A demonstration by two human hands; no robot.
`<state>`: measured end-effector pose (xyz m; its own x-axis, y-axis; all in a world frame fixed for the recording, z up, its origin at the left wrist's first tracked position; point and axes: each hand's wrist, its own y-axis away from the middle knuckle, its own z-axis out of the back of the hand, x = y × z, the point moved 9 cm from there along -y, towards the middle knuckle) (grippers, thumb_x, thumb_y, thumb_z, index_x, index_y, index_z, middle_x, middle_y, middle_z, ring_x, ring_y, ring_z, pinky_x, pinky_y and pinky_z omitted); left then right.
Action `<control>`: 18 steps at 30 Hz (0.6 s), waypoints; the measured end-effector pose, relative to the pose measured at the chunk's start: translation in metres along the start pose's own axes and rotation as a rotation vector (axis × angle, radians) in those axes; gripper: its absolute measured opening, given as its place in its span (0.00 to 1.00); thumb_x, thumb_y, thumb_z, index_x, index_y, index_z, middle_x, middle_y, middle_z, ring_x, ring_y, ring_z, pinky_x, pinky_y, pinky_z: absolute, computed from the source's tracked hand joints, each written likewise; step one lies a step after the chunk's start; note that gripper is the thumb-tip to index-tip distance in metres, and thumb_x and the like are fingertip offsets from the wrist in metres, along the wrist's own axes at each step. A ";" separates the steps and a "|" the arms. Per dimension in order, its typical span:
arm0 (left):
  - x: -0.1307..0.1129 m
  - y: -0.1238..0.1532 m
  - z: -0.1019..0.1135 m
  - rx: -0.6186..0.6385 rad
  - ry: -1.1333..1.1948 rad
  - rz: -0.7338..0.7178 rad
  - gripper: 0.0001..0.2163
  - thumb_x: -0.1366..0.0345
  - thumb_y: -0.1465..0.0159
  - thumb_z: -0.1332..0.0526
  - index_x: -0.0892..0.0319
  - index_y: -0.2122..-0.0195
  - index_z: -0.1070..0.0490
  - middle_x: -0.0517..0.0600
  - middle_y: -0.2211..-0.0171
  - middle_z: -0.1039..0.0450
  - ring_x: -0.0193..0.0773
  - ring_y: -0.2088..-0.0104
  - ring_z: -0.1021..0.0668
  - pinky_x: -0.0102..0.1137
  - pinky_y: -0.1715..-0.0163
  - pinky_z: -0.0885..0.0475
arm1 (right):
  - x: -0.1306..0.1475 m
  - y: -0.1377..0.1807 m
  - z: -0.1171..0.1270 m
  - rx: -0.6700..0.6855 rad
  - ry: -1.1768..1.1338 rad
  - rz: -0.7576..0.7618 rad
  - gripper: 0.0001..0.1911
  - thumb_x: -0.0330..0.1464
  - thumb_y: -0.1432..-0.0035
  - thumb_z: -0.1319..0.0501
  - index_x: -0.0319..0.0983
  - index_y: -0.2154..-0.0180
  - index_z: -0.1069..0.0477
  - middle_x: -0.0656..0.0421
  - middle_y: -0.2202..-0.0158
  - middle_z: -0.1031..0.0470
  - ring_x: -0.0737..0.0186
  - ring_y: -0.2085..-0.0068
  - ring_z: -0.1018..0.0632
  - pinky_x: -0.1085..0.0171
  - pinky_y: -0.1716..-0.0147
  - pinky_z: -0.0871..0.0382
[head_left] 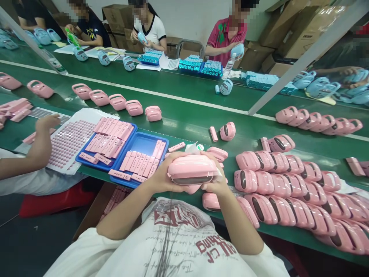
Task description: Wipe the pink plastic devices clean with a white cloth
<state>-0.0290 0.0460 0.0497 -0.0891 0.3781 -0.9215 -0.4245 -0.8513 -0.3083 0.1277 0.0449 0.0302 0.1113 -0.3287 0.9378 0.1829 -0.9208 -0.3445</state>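
Observation:
In front of my chest, a glossy pink plastic casing (193,167) with a dark curved panel is held between both hands. My left hand (161,174) wraps around its left end, fingers closed. From the other side my right hand (216,184) grips the right end, where a piece of thin, pale film (218,175) shows by the fingers. The fingertips behind and under the casing are partly hidden. Left of my hands sits a blue tray (141,139) with rows of small pink bars (138,163). Just beyond the casing lies a loose pink bar (177,147).
Many pink casings (276,184) are stacked in rows at my right. A second blue tray (83,163) and a sticker sheet (67,150) lie left, near a neighbour's arm (34,154). More pink casings (117,102) line the green belt (184,100). Across it, people handle blue casings.

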 end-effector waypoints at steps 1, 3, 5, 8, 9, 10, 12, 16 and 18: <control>0.003 0.001 0.001 -0.026 0.017 0.040 0.41 0.62 0.59 0.24 0.53 0.43 0.38 0.56 0.45 0.33 0.53 0.45 0.30 0.44 0.44 0.35 | -0.007 0.000 0.001 -0.040 -0.059 -0.064 0.44 0.57 0.61 0.31 0.45 0.44 0.32 0.53 0.45 0.28 0.44 0.44 0.28 0.46 0.43 0.35; 0.004 0.002 0.003 -0.069 0.037 0.091 0.40 0.62 0.60 0.24 0.54 0.45 0.38 0.56 0.46 0.32 0.53 0.45 0.29 0.43 0.46 0.34 | -0.019 0.000 0.006 -0.139 -0.161 -0.167 0.40 0.60 0.54 0.38 0.44 0.45 0.31 0.53 0.46 0.26 0.45 0.45 0.26 0.45 0.43 0.34; 0.000 0.002 0.005 -0.078 0.006 0.123 0.39 0.63 0.60 0.24 0.55 0.46 0.37 0.55 0.47 0.31 0.52 0.46 0.28 0.43 0.47 0.33 | -0.020 -0.004 0.012 -0.198 -0.194 -0.200 0.33 0.56 0.45 0.42 0.44 0.44 0.31 0.55 0.46 0.26 0.48 0.43 0.27 0.46 0.41 0.36; -0.007 0.000 0.007 -0.052 -0.161 0.125 0.34 0.63 0.56 0.26 0.55 0.47 0.33 0.55 0.47 0.29 0.53 0.47 0.28 0.43 0.46 0.34 | -0.001 -0.016 0.012 -0.105 -0.136 -0.147 0.26 0.48 0.37 0.48 0.44 0.44 0.32 0.57 0.44 0.27 0.51 0.41 0.28 0.47 0.40 0.36; -0.009 0.000 0.008 -0.049 -0.233 0.108 0.32 0.63 0.55 0.27 0.55 0.48 0.32 0.55 0.48 0.29 0.53 0.47 0.27 0.44 0.45 0.35 | 0.009 -0.020 0.006 -0.010 -0.082 -0.119 0.24 0.47 0.35 0.49 0.44 0.44 0.31 0.57 0.44 0.28 0.52 0.42 0.28 0.48 0.41 0.35; -0.009 0.000 0.007 -0.048 -0.302 0.089 0.30 0.62 0.55 0.28 0.55 0.49 0.31 0.55 0.49 0.28 0.53 0.48 0.27 0.44 0.45 0.35 | 0.020 -0.022 -0.003 0.103 -0.005 -0.084 0.23 0.45 0.35 0.50 0.44 0.45 0.30 0.57 0.43 0.28 0.52 0.42 0.28 0.48 0.41 0.34; -0.006 0.000 0.005 -0.072 -0.405 0.064 0.28 0.61 0.55 0.28 0.57 0.51 0.29 0.57 0.52 0.26 0.55 0.50 0.26 0.46 0.47 0.34 | 0.040 -0.021 -0.025 0.317 0.205 0.001 0.20 0.41 0.35 0.47 0.45 0.45 0.30 0.58 0.42 0.30 0.52 0.40 0.29 0.49 0.40 0.35; 0.011 0.006 0.002 -0.163 -0.448 0.118 0.26 0.65 0.58 0.29 0.58 0.55 0.28 0.58 0.57 0.25 0.59 0.53 0.26 0.47 0.51 0.31 | 0.055 -0.017 -0.055 0.450 0.524 0.171 0.23 0.36 0.42 0.38 0.43 0.44 0.31 0.54 0.41 0.31 0.49 0.40 0.30 0.49 0.40 0.35; 0.018 0.009 0.002 -0.199 -0.401 0.186 0.27 0.66 0.61 0.28 0.57 0.56 0.27 0.57 0.58 0.25 0.59 0.53 0.26 0.48 0.50 0.32 | 0.046 -0.022 -0.052 0.418 0.512 0.177 0.20 0.38 0.42 0.38 0.44 0.48 0.27 0.54 0.46 0.25 0.50 0.45 0.25 0.50 0.44 0.30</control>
<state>-0.0366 0.0457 0.0304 -0.5039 0.2901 -0.8136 -0.1913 -0.9560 -0.2224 0.0774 0.0395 0.0830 -0.2834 -0.6194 0.7322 0.5777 -0.7196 -0.3852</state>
